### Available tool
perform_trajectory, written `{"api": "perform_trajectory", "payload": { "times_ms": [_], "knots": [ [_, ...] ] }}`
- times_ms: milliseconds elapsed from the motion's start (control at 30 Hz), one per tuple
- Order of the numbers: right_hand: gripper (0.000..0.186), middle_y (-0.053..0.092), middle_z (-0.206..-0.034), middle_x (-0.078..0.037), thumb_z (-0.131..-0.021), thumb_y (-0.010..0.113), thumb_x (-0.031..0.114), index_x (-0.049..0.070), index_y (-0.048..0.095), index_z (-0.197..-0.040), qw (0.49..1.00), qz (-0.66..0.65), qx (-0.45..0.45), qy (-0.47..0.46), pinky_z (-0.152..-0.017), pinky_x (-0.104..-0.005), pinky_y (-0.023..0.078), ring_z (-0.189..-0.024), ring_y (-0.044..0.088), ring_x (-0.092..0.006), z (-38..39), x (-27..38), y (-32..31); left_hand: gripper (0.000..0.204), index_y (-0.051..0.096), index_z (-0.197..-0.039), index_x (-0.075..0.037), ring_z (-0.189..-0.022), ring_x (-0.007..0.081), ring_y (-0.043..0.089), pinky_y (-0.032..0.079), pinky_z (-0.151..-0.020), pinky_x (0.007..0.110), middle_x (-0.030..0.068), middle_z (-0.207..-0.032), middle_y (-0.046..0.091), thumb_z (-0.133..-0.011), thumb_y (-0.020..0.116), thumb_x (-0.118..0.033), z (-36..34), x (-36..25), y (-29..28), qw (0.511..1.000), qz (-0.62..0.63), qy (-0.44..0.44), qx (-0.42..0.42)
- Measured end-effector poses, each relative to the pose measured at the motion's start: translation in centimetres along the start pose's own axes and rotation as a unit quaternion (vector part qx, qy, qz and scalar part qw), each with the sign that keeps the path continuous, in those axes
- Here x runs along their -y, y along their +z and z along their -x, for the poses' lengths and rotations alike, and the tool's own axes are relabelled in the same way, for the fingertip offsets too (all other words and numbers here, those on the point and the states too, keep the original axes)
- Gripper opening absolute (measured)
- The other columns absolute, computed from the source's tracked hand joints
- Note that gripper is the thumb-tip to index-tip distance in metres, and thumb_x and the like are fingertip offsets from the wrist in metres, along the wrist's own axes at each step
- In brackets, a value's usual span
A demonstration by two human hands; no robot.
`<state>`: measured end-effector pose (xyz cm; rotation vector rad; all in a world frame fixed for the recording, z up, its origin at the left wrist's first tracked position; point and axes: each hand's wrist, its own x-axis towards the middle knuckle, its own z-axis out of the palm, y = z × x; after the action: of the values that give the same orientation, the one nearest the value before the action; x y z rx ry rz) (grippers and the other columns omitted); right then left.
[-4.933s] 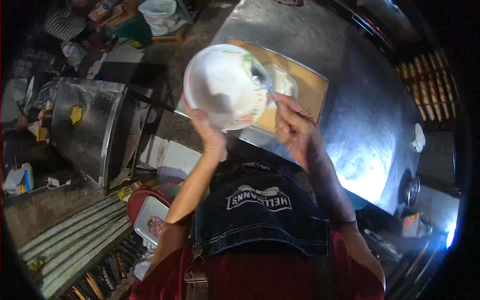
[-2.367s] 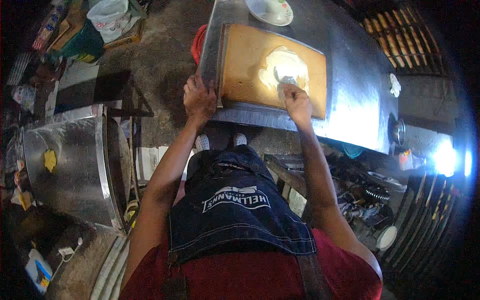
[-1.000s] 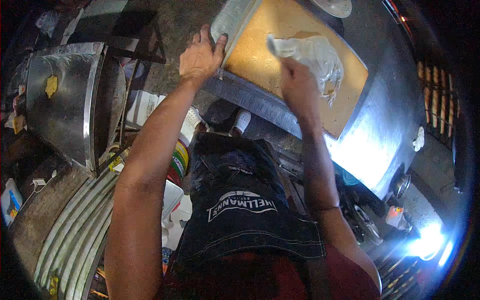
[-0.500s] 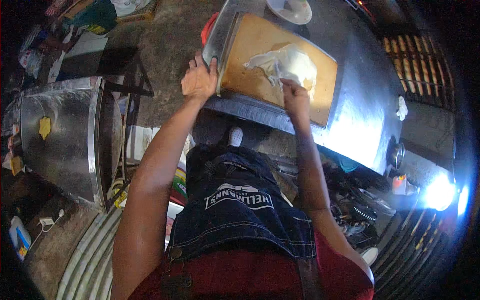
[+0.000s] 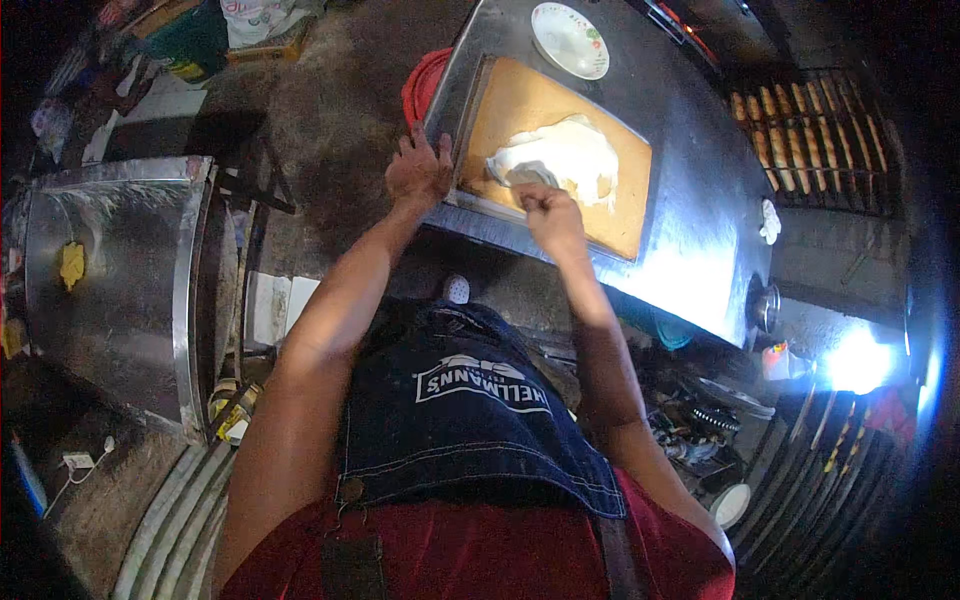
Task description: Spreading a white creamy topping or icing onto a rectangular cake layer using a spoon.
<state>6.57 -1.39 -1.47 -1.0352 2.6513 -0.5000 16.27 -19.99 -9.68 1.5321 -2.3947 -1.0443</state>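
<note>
Left grip point(image 5: 418, 172): open, fingers spread, at the edge of the grey metal bench point(image 5: 690, 165). Red coil point(image 5: 425, 85): just beyond the left grip. Blurred grey utensil point(image 5: 528, 175): clasped in the right grip point(image 5: 556, 222), against glossy white cream point(image 5: 575, 150). Cream: on a golden-brown rectangular sheet cake point(image 5: 500, 105), just beyond the right grip. Floral-patterned round white bowl point(image 5: 568, 42): farther beyond that grip.

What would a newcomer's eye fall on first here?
Probably the glaring white light at lower right. Next, above centre, smooth white cream on a flat golden rectangular slab, with the right hand holding a blurred grey utensil to it. Beyond the slab sits a round white floral bowl.
</note>
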Motion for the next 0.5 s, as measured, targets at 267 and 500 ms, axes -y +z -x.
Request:
{"api": "perform_trajectory", "payload": {
  "times_ms": [267, 500],
  "knots": [
    [0.024, 0.075, -0.098, -0.018, -0.096, 0.06, 0.019, 0.008, 0.076, -0.111, 0.999, -0.007, -0.029, -0.016, -0.081, -0.0371, 0.054, -0.087, 0.072, -0.0322, -5.4, -2.2, 0.6, 0.068, 0.036, -0.15, -0.006, -0.115, 0.0436, 0.061, 0.05, -0.096, 0.054, 0.0251, -0.13, 0.055, -0.102, 0.036, -0.055, 0.0, -0.8, 0.5, 1.0, 0.01, 0.021, -0.003],
    [0.026, 0.075, -0.105, -0.019, -0.095, 0.06, 0.016, 0.003, 0.073, -0.114, 0.993, -0.087, -0.013, -0.082, -0.088, -0.0379, 0.053, -0.1, 0.071, -0.0303, -4.1, -3.9, -1.5, 0.068, 0.032, -0.152, -0.008, -0.118, 0.0448, 0.059, 0.049, -0.098, 0.055, 0.0269, -0.131, 0.055, -0.103, 0.036, -0.054, -0.1, 0.1, 0.0, 0.999, 0.031, 0.02, -0.009]
  ]
}}
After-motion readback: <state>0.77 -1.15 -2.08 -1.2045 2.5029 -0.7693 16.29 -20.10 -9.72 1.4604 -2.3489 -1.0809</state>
